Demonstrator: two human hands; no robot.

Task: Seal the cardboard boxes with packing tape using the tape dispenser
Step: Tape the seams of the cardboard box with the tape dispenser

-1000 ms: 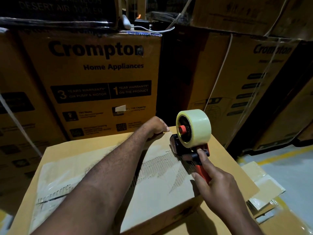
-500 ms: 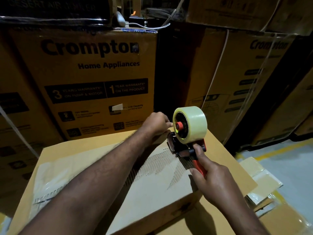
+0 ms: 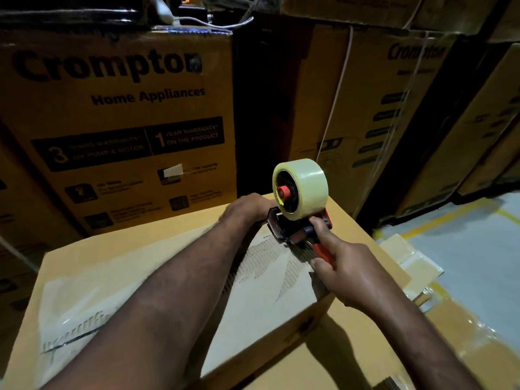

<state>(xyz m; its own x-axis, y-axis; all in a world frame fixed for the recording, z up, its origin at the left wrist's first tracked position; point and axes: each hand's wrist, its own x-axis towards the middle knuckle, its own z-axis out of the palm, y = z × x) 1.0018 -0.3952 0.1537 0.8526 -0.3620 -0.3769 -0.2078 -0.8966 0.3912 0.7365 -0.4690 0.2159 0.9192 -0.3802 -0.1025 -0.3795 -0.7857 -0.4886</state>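
A brown cardboard box (image 3: 118, 266) lies in front of me, its top scuffed with torn paper patches. My right hand (image 3: 349, 271) grips the red handle of the tape dispenser (image 3: 295, 220), which carries a pale yellow tape roll (image 3: 305, 184) and rests its front end on the far edge of the box top. My left hand (image 3: 247, 209) reaches over the box with its fingers curled at the far edge, right beside the dispenser's front. I cannot tell whether those fingers hold the tape end, since they are hidden behind the knuckles.
Tall Crompton cartons (image 3: 118, 114) stand stacked close behind the box, more cartons (image 3: 394, 108) at the right. A larger carton (image 3: 365, 347) lies under the box. Flattened cardboard pieces (image 3: 413, 266) lie on the grey floor (image 3: 478, 249) with a yellow line at right.
The dispenser has moved forward to the far edge of the box, and my left hand has closed in until it sits against the dispenser's front.
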